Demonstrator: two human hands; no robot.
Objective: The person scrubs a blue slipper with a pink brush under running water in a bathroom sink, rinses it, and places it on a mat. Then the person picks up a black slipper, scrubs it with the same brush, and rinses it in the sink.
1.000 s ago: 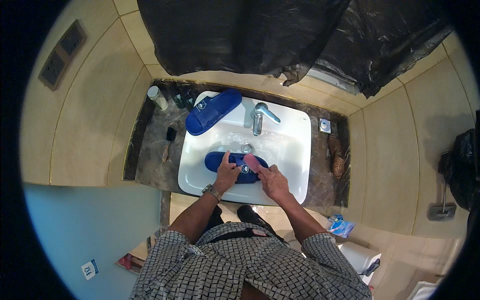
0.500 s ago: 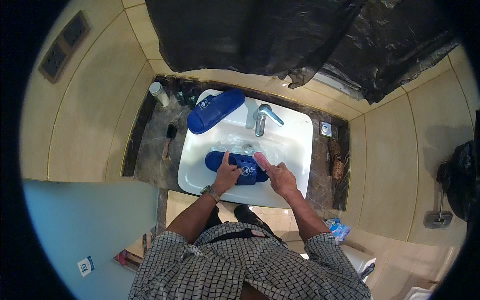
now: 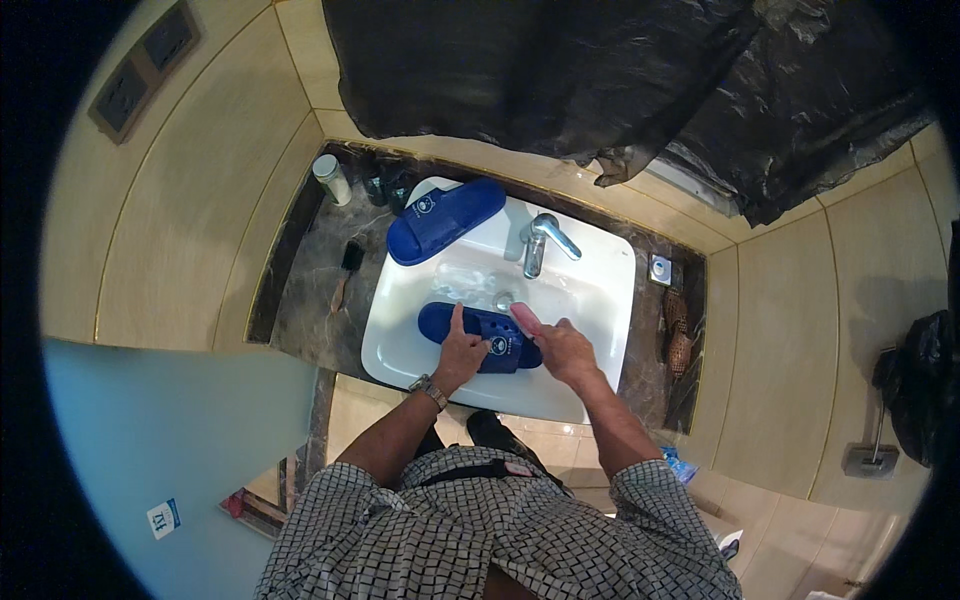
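Holding, right grip point(image 3: 565, 351): one pink brush point(image 3: 523, 318), fingers closed round its handle, head angled forward and left over one blue slipper point(image 3: 507, 357); whether the two touch cannot be told. Left grip point(image 3: 462, 358): thumb and forefinger spread wide on the same slipper; whether the other fingers close on its edge is hidden. Slipper location: beneath the left grip, strap end toward the right grip, inside one white sink point(image 3: 398, 355). Wristwatch point(image 3: 432, 391): metal-banded, just behind the left grip. Drain point(image 3: 503, 300): ahead of both grips, near the pink head. Faucet point(image 3: 537, 250): chrome, farther ahead. Second blue slipper point(image 3: 447, 221): ahead of the left grip, lying diagonally at the sink's far-left corner. Worktop point(image 3: 305, 310): dark, marbled, around the sink. Left of the left grip: one black-headed brush point(image 3: 351, 259), brown handle; farther ahead, one pale-lidded container point(image 3: 332, 182). Right of the right grip: one brown woven item point(image 3: 678, 340); ahead of it, one small silvery square object point(image 3: 660, 268).
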